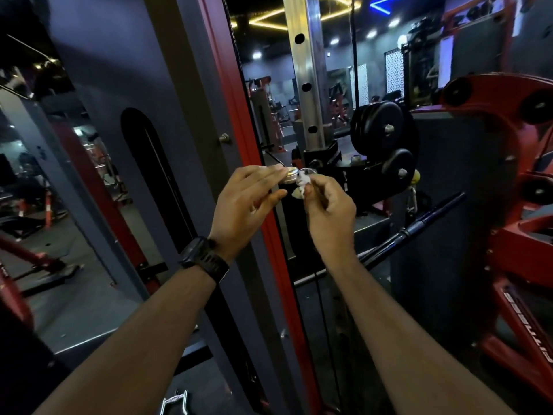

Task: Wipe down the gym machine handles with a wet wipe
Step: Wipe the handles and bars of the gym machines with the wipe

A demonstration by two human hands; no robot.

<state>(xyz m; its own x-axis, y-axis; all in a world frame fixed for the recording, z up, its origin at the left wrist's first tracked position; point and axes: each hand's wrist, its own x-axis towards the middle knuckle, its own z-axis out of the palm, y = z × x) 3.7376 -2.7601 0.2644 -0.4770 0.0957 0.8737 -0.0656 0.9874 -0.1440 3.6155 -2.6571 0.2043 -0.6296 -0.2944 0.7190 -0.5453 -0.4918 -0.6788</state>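
Head view: left hand pinches metal knob, right hand pinches wipe.

I count two hands of mine, left hand and right hand; one crumpled wet wipe; one metal handle end; one black watch. One steel upright shows three holes. Two black discs, one dark bar.
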